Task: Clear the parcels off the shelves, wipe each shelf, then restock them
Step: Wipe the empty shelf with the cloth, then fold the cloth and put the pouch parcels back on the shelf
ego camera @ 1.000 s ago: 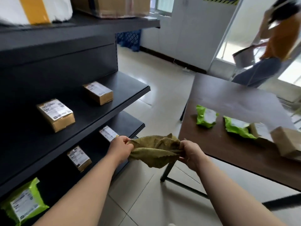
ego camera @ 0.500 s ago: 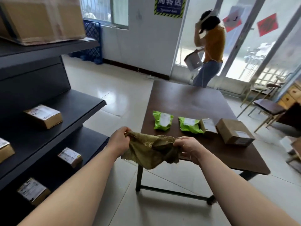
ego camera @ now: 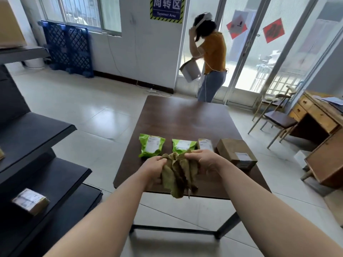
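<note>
**Cloth in Both Hands, Shelves Not Done Yet**

The left hand (ego camera: 155,169) and the right hand (ego camera: 205,160) both hold one green-brown cloth (ego camera: 179,173). Each hand is closed tight on a side of it. The cloth is bunched up between them and hangs down a little. It is in the air, above the near edge of the brown table (ego camera: 185,115).

On the table, just past the hands, lie four parcels in a row. There is a green bag (ego camera: 151,145) on the left, then a second green bag (ego camera: 182,144), then a small box (ego camera: 205,144), then a bigger brown box (ego camera: 236,152) on the right.

The dark shelves (ego camera: 37,130) stand on the left. One small parcel (ego camera: 30,201) sits on a low shelf there. So the clearing looks only partly done.

I think this is the step of getting the cloth ready to wipe. Next, the person would need to turn left to the shelves. The small parcel should come off first and go on the table. Then one hand can press the cloth flat on a bare shelf and rub it from side to side.

Another person (ego camera: 211,58) stands far off by the glass door.
</note>
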Action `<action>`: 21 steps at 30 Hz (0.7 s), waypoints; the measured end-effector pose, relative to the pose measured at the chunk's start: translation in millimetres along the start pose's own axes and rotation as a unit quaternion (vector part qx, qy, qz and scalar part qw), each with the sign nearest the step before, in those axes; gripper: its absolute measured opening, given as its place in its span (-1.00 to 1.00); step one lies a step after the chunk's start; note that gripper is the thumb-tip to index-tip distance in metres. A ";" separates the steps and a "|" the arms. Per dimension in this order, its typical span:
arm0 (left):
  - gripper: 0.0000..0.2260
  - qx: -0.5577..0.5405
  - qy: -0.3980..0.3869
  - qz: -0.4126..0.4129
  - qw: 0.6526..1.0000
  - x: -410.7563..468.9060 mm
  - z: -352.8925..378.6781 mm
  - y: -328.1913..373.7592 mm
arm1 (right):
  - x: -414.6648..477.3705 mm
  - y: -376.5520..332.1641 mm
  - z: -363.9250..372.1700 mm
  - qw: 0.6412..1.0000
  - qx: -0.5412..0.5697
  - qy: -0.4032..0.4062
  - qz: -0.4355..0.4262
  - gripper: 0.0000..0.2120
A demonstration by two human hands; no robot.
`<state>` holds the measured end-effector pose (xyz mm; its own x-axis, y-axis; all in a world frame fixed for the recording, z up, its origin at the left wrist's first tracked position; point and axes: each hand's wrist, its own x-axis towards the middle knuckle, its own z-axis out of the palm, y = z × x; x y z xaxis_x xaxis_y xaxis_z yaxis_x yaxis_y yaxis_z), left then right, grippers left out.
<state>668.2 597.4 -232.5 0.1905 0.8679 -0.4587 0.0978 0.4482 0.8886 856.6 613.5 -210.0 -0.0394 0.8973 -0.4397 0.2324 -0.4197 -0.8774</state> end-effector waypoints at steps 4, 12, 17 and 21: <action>-0.67 -0.127 -0.057 -0.053 0.989 23.4 31.9 3.3 | 9.1 7.4 -14.1 0.996 0.048 -0.061 0.047 -0.76; -0.77 -0.116 0.016 -0.046 0.992 72.0 51.1 -3.9 | 40.7 37.2 -41.9 0.976 0.179 0.037 0.121 -0.78; -0.75 -0.149 -0.011 -0.063 0.987 109.8 47.9 6.8 | 63.2 71.8 -46.5 0.966 0.116 -0.010 0.231 -0.69; -0.75 -0.137 -0.033 -0.074 0.987 136.6 37.4 17.2 | 88.8 71.9 -41.5 0.930 0.317 -0.008 0.185 -0.74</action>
<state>732.5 715.6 -279.9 0.2584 0.7764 -0.5748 -0.1377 0.6185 0.7736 910.2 668.7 -304.2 -0.0858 0.6757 -0.7321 -0.3870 -0.6997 -0.6005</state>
